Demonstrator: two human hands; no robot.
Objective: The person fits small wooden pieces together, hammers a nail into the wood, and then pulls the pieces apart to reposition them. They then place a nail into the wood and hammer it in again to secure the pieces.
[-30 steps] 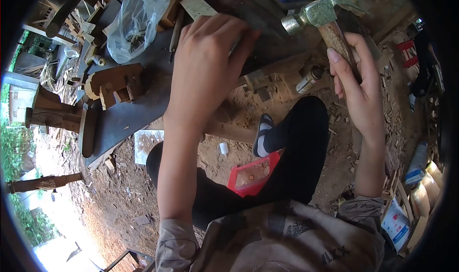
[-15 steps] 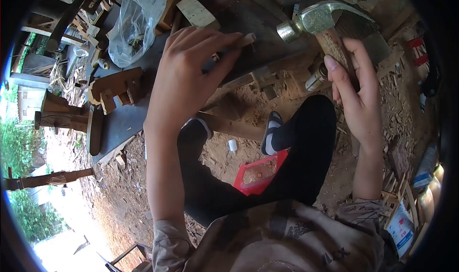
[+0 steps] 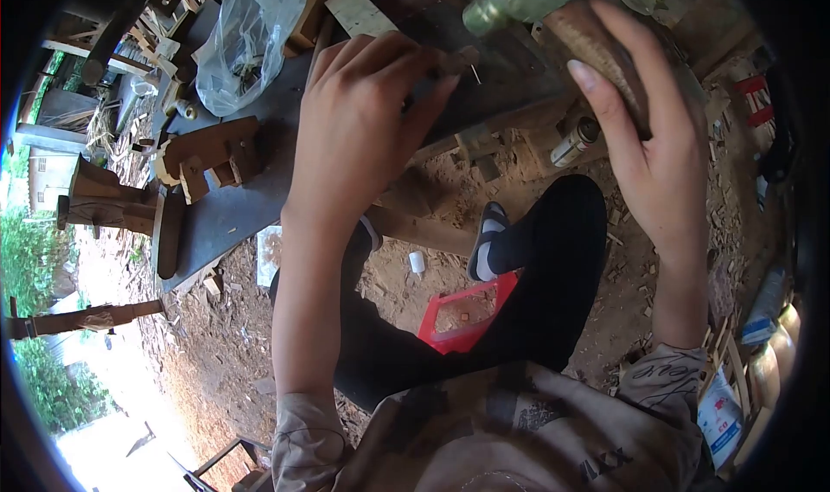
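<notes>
My right hand (image 3: 653, 146) is wrapped round the wooden handle of a claw hammer (image 3: 596, 47), its metal head raised over the right end of the dark tabletop and slightly smeared by motion. Above the same dark table (image 3: 229, 220), my left hand (image 3: 359, 116) is closed in a pinch, thumb and forefinger together. A thin, bright, nail-like sliver (image 3: 475, 74) shows just beyond those fingertips; the rest of it is hidden. Behind the left knuckles lies a pale wooden block (image 3: 359, 12), partly covered by the hand.
A clear plastic bag (image 3: 246, 51) and a cut brown wooden piece (image 3: 207, 155) lie on the table's left part. Below the table edge stands a small can (image 3: 573, 143). A red plastic frame (image 3: 441, 323) sits on the chip-strewn ground between my legs.
The hammer has risen toward the top of the view and moved left, carried by my right hand. My left hand has shifted slightly right, and its fingertips have turned downward.
</notes>
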